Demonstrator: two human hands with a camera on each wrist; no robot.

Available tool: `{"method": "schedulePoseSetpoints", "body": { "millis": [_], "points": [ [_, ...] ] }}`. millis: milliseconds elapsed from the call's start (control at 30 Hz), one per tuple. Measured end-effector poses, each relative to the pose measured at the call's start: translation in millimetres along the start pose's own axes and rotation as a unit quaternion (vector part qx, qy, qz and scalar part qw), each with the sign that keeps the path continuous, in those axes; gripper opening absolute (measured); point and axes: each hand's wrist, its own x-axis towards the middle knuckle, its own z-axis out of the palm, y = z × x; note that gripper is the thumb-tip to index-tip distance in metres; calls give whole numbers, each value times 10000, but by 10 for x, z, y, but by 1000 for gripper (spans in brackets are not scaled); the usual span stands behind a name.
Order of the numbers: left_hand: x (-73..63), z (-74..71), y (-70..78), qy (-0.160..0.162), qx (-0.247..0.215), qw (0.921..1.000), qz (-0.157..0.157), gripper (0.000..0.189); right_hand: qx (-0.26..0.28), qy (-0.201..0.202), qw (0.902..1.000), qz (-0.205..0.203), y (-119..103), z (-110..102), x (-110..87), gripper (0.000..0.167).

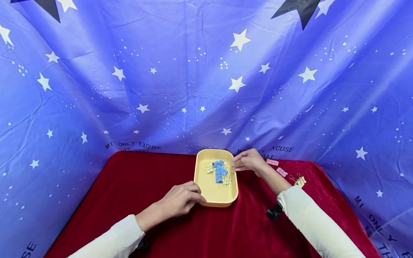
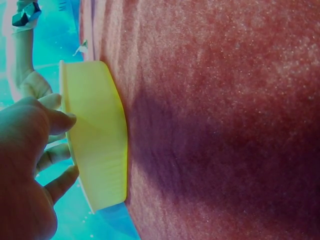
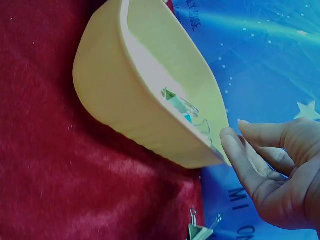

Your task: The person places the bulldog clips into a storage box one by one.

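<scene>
A yellow plastic tray (image 1: 216, 205) sits on the red cloth, with blue binder clips (image 1: 219, 175) and pale yellow binder clips (image 1: 227, 181) bunched inside it. My left hand (image 1: 182, 197) grips the tray's rim at its near left corner; in the left wrist view the thumb and fingers bend over the edge. My right hand (image 1: 246, 161) is at the far right side of the tray. In the right wrist view its fairly straight fingers (image 3: 240, 155) reach the rim at a corner, the thumb apart from them.
Right of the tray, beyond my right wrist, lie two pink binder clips (image 1: 272, 162) and a yellow binder clip (image 1: 300, 181). Red velvet cloth (image 1: 129, 186) covers the table. A blue star-printed curtain (image 1: 180, 89) stands behind and at both sides.
</scene>
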Motion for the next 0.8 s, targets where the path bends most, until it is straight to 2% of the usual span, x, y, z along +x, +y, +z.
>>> {"method": "schedulePoseSetpoints", "body": {
  "millis": [333, 800],
  "points": [
    [-1, 9, -4, 13, -10, 10000, -7, 29, 120, 166, 9998, 20, 66, -302, -86, 41],
    [0, 6, 1, -2, -9, 10000, -18, 30, 152, 376, 9987, 292, 252, -779, -186, 46]
  ]
}}
